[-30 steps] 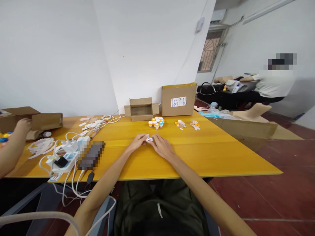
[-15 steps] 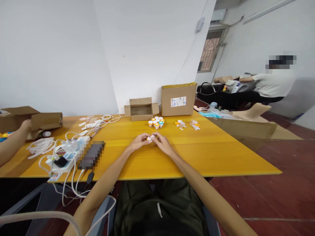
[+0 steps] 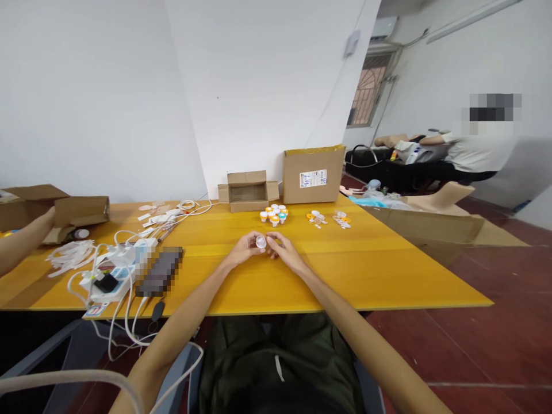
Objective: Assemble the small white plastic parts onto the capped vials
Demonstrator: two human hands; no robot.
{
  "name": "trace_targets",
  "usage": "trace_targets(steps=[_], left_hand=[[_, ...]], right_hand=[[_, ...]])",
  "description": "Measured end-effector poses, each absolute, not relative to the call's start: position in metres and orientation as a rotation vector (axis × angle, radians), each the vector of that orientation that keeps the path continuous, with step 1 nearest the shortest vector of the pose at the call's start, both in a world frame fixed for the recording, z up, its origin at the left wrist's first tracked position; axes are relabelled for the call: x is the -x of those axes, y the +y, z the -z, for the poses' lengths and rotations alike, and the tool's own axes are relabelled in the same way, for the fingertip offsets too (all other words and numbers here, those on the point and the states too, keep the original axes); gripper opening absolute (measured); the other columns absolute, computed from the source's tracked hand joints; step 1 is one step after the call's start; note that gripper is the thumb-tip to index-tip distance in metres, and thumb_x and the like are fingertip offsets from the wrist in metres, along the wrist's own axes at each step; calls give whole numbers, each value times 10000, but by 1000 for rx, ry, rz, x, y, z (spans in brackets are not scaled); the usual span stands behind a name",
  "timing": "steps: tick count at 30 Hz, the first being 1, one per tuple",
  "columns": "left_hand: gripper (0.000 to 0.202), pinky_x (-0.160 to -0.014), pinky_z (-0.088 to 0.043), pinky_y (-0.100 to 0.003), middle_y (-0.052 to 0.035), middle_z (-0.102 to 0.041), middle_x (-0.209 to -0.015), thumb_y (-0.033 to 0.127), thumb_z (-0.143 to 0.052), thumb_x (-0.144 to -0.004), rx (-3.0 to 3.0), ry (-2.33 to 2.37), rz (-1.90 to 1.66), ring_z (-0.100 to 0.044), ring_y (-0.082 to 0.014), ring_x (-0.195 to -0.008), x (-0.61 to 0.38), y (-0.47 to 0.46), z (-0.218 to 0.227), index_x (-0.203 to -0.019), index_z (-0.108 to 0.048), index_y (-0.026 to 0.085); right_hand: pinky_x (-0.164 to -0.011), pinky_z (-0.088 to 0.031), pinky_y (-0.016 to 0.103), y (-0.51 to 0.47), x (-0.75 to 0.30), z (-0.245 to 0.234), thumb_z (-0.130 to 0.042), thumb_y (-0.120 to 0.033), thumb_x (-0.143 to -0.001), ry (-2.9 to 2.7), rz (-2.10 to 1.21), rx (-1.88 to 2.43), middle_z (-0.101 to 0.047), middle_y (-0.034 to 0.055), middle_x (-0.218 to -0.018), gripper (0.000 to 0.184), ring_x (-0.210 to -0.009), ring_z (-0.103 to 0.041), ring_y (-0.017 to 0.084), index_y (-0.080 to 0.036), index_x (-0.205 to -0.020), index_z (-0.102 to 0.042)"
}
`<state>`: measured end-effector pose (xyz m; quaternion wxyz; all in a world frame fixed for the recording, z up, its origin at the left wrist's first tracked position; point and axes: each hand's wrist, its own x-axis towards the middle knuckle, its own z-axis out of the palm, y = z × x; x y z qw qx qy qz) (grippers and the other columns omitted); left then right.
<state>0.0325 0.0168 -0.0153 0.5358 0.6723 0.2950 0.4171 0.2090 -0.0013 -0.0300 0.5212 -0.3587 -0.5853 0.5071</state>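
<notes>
Over the middle of the table, my left hand point(image 3: 242, 249) is closed around a small clear plastic cup point(image 3: 261, 242), whose round face is turned up toward me. Close by its right side is my right hand point(image 3: 282, 250), fingers curled and bent together near the cup's rim; whether they pinch a small part I cannot make out. Beyond both hands stands a cluster of small white containers point(image 3: 274, 214) with white, orange and blue tops. Right of that cluster lie loose orange and white caps and clear parts point(image 3: 317, 217), with another such small group point(image 3: 342, 219) beside them.
An open cardboard box point(image 3: 248, 198) and a taller closed carton point(image 3: 314, 177) stand against the wall. On the left are a power strip point(image 3: 121, 276) with white cables, a phone point(image 3: 159, 272) and tubing point(image 3: 72, 257). Another person's arm point(image 3: 28, 241) reaches into a box at far left.
The small item between my hands has turned so that its clear round face shows. My right fingers have come slightly away from it. At far left the other person's arm has shifted a little.
</notes>
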Motion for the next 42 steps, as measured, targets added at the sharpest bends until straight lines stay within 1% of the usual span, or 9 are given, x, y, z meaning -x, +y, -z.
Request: trace_targets(steps=[5, 10, 12, 14, 19, 25, 33, 38, 42], left_hand=[[449, -816, -461, -286, -17, -670, -922, 347, -860, -600, -1602, 729, -1095, -605, -154, -841, -33, 11, 9, -944, -621, 185], [431, -828, -465, -295, -24, -676, -936, 359, -856, -612, -1622, 699, -1102, -615, -164, -861, -36, 6, 4, -918, -609, 184], [415, -852, -466, -303, -37, -679, -982, 363, -856, -616, -1643, 677, -1113, -621, -176, -909, -36, 5, 2, -902, -615, 182], [398, -868, -468, -306, -44, -677, -1011, 360, -856, -617, -1674, 673, -1138, -622, -182, -936, -36, 6, 2, -889, -628, 179], [378, -839, -474, -304, -22, -673, -924, 348, -837, -638, -1758, 780, -1143, -617, -170, -863, -34, 10, 5, -924, -656, 182], [377, -804, -468, -294, -19, -671, -909, 344, -834, -632, -1793, 866, -1133, -611, -168, -842, -35, 12, 8, -927, -658, 188], [321, -783, -492, -295, -6, -680, -850, 292, -816, -641, -1757, 849, -1116, -632, -163, -805, -35, 10, 7, -893, -654, 179], [311, -795, -501, -303, -9, -688, -840, 275, -818, -637, -1754, 847, -1114, -643, -169, -810, -34, 10, 7, -889, -667, 174], [312, -803, -502, -308, -12, -691, -839, 283, -819, -634, -1755, 867, -1118, -643, -169, -803, -34, 9, 7, -886, -671, 173]], right_hand=[[-629, -588, 288, -7, -208, 26, -769, -503, -728, -1255, -1440, 776, -702, 39, -868, 352, -704, -671, 153, -224, -927, -688], [-757, -603, 323, -10, -206, 24, -840, -430, -666, -1182, -1533, 683, -717, 47, -1032, 368, -838, -682, 169, -239, -958, -723], [-771, -594, 315, -11, -205, 24, -852, -424, -646, -1179, -1527, 673, -720, 45, -1050, 377, -862, -677, 169, -241, -952, -731], [-767, -584, 302, -11, -204, 24, -862, -439, -621, -1182, -1512, 680, -728, 39, -1007, 376, -849, -673, 165, -236, -913, -740], [-755, -558, 296, -8, -202, 25, -883, -461, -550, -1172, -1429, 727, -739, 29, -897, 407, -801, -666, 166, -229, -854, -745], [-819, -548, 353, -5, -203, 28, -864, -437, -571, -1239, -1301, 777, -755, 52, -935, 384, -877, -683, 215, -227, -869, -744], [-678, -526, 311, -6, -203, 27, -810, -542, -605, -1319, -1271, 825, -734, 45, -787, 423, -670, -632, 167, -192, -835, -754], [-636, -490, 287, -8, -203, 26, -779, -562, -646, -1354, -1255, 827, -687, 22, -689, 411, -626, -593, 148, -185, -809, -746], [-645, -499, 286, -8, -203, 26, -798, -539, -627, -1331, -1253, 830, -693, 17, -709, 398, -636, -598, 144, -189, -808, -742]])
